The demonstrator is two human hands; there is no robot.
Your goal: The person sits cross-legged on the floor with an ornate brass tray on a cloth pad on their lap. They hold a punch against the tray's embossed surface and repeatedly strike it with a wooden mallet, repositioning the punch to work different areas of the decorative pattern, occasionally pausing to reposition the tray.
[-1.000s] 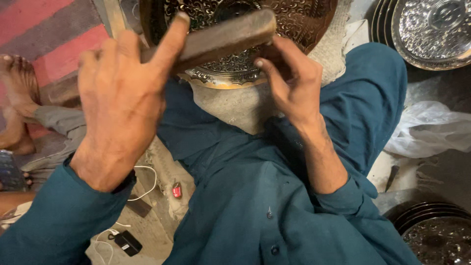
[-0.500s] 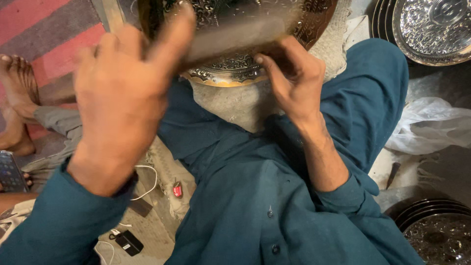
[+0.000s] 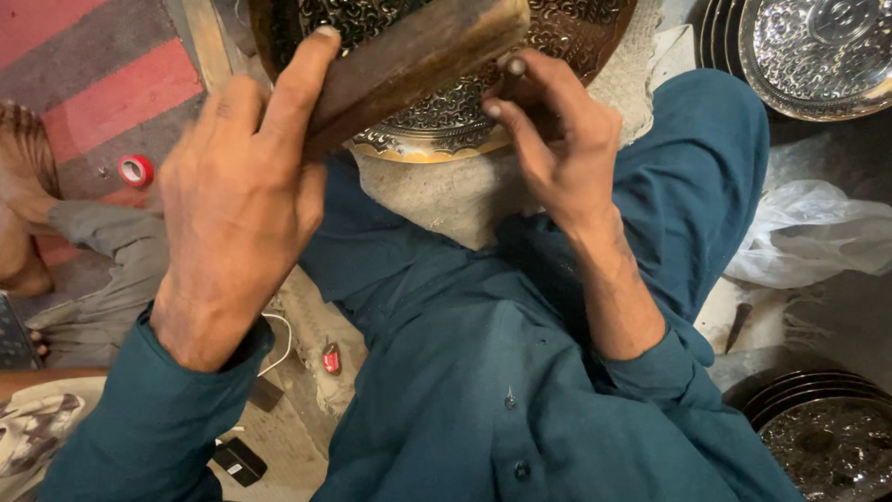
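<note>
My left hand (image 3: 237, 214) grips a dark wooden block (image 3: 418, 51) like a mallet, thumb along its top, and holds it slanted over a round brass-coloured plate (image 3: 446, 116) covered in fine engraved pattern. My right hand (image 3: 562, 158) pinches a thin metal punch (image 3: 514, 70) upright against the plate's lower part. The block's far end is just above the punch's head. The plate rests on a grey padded cloth (image 3: 446, 200) in front of my teal-clad knees. Its upper half is out of frame.
Embossed silver plates (image 3: 818, 51) are stacked at the top right, with a white plastic bag (image 3: 818, 232) below them. Dark plates (image 3: 827, 428) sit at the bottom right. A red tape roll (image 3: 137, 170) and another person's foot (image 3: 23, 186) are at the left.
My left hand swung the wooden block, which was blurred half a second ago, and it is now sharp over the punch again. My right hand stayed on the punch.
</note>
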